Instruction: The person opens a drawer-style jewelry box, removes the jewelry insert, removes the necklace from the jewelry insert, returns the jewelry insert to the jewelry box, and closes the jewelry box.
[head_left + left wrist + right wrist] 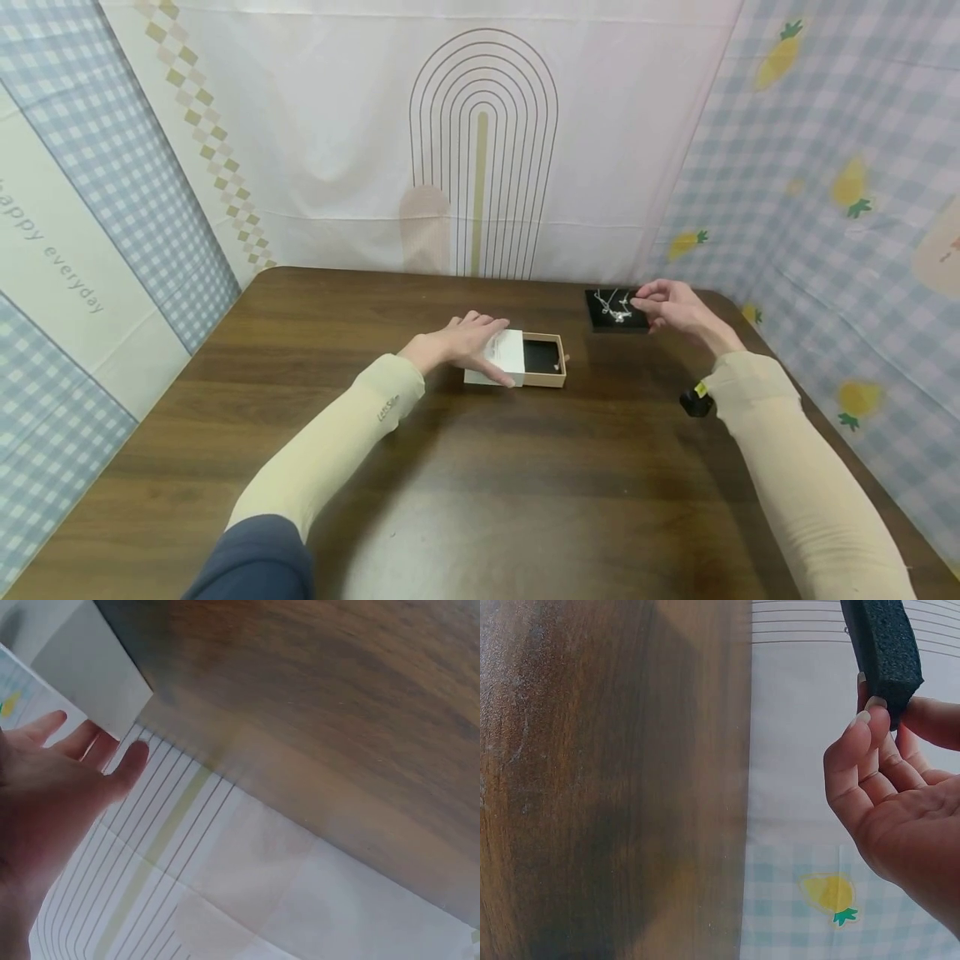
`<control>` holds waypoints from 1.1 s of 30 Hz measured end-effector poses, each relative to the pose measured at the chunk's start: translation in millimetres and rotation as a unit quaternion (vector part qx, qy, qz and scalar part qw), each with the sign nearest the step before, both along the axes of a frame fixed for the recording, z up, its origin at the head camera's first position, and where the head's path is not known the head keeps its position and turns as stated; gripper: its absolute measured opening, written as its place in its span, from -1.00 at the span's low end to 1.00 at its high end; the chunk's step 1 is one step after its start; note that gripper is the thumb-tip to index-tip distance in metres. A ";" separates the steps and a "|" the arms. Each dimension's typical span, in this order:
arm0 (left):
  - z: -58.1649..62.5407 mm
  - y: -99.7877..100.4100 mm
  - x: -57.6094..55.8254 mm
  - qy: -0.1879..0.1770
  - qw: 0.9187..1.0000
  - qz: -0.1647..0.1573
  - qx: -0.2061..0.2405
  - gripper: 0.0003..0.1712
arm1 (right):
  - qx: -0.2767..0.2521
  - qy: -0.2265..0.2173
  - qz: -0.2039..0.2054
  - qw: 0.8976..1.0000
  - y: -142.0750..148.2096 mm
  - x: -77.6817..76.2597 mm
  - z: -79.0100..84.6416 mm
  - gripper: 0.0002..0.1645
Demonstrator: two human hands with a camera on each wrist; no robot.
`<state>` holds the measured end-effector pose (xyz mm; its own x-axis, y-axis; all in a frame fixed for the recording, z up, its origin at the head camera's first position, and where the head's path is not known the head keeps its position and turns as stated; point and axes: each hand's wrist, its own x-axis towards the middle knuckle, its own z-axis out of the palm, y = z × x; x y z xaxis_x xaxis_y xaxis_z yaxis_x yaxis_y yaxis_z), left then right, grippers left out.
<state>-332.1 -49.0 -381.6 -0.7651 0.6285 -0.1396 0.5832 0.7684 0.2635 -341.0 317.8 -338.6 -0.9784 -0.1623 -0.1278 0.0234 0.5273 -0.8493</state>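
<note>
A white box sleeve lies mid-table, with a tan inner tray drawn partway out of its right end. A black insert lies in the tray. Fingers extended and thumb spread, my left hand rests over the sleeve; firm contact cannot be made out. One end of the sleeve shows above the fingers in the left wrist view. Farther right, my right hand pinches the right edge of a black foam pad between thumb and fingers. Silver jewelry with thin chains lies on the pad.
The brown wooden table runs back to a white cloth with printed arches. Checked cloths hang at both sides, the right one near my right arm. A small black device sits by my right cuff.
</note>
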 end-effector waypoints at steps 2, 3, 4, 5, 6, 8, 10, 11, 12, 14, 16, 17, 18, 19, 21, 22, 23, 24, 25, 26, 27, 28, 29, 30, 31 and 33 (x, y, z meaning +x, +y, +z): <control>2.8 3.5 0.0 0.019 1.000 0.002 0.005 0.27 | -0.002 0.000 0.001 1.000 0.1 1.0 1.0 -0.66; 4.5 5.6 0.0 0.027 1.000 0.004 0.008 0.25 | -0.004 -0.001 0.002 1.000 0.2 1.5 1.5 -0.65; 5.8 7.7 -0.1 0.033 0.999 0.005 0.015 0.24 | -0.005 -0.001 0.002 1.000 0.1 2.1 1.7 -0.65; 7.1 9.9 -0.3 0.037 0.999 0.006 0.019 0.23 | -0.006 -0.001 0.002 1.000 -0.1 2.6 1.9 -0.65; 8.4 12.3 -0.5 0.040 0.999 0.007 0.024 0.21 | -0.007 -0.001 0.002 1.000 -0.1 2.9 2.0 -0.65; 11.0 17.2 -0.9 0.038 0.999 0.009 0.037 0.19 | -0.008 0.000 0.001 1.000 -0.2 3.8 2.6 -0.65; 13.1 22.2 -1.6 0.035 0.998 0.012 0.051 0.15 | -0.010 0.001 0.001 1.000 -0.6 4.5 3.2 -0.65; 14.0 24.9 -2.0 0.037 0.998 0.014 0.058 0.12 | -0.011 0.001 0.000 1.000 -0.7 4.8 3.6 -0.65; 14.7 27.7 -2.5 0.038 0.997 0.017 0.066 0.10 | -0.012 0.002 0.000 1.000 -0.9 5.1 3.9 -0.65; 16.2 33.3 -3.2 0.039 0.995 0.026 0.087 0.03 | -0.011 0.005 -0.001 1.000 -1.3 5.5 4.5 -0.64; 17.2 39.6 -4.3 0.040 0.993 0.034 0.108 -0.02 | -0.010 0.007 -0.002 1.000 -1.6 5.7 5.0 -0.63; 18.1 43.0 -4.8 0.038 0.991 0.039 0.121 -0.05 | -0.008 0.008 -0.002 1.000 -1.7 5.7 5.2 -0.62; 19.1 46.4 -5.0 0.034 0.990 0.042 0.134 -0.07 | -0.007 0.009 -0.002 1.000 -1.8 5.7 5.3 -0.62; 20.4 49.7 -5.3 0.030 0.988 0.045 0.144 -0.09 | -0.007 0.010 -0.002 1.000 -1.9 5.4 5.5 -0.62; 22.5 57.0 -6.3 0.022 0.986 0.047 0.160 -0.10 | -0.008 0.010 -0.003 1.000 -2.2 5.1 5.9 -0.62; 23.7 60.5 -6.6 0.018 0.985 0.048 0.167 -0.11 | -0.009 0.010 -0.003 1.000 -2.4 5.0 6.0 -0.63; 25.3 63.8 -6.3 0.013 0.984 0.048 0.173 -0.12 | -0.010 0.011 -0.002 1.000 -2.5 4.8 6.2 -0.64; 26.5 67.0 -6.3 0.009 0.983 0.049 0.177 -0.13 | -0.011 0.011 -0.002 1.000 -2.8 4.9 6.4 -0.64; 27.3 70.1 -6.2 0.004 0.982 0.051 0.180 -0.13 | -0.012 0.011 -0.002 1.000 -3.0 4.9 6.5 -0.65; 28.1 73.0 -6.0 -0.001 0.981 0.054 0.185 -0.14 | -0.013 0.011 -0.002 1.000 -3.1 5.0 6.6 -0.66; 28.5 75.8 -6.1 -0.005 0.980 0.057 0.191 -0.14 | -0.014 0.011 -0.002 1.000 -3.2 5.1 6.7 -0.66; 29.2 78.2 -5.7 -0.011 0.978 0.061 0.198 -0.14 | -0.014 0.012 -0.002 1.000 -3.2 5.1 6.8 -0.67; 29.5 80.6 -5.5 -0.017 0.976 0.065 0.206 -0.15 | -0.014 0.012 -0.002 1.000 -3.3 5.1 6.8 -0.67; 29.7 82.9 -5.6 -0.022 0.974 0.068 0.215 -0.15 | -0.014 0.012 -0.002 1.000 -3.3 5.1 6.8 -0.67; 29.8 85.0 -5.5 -0.029 0.971 0.072 0.226 -0.15 | -0.015 0.012 -0.003 1.000 -3.2 5.0 6.7 -0.68; 29.9 89.0 -5.3 -0.043 0.966 0.079 0.243 -0.16 | -0.013 0.012 -0.003 1.000 -3.3 4.8 6.7 -0.68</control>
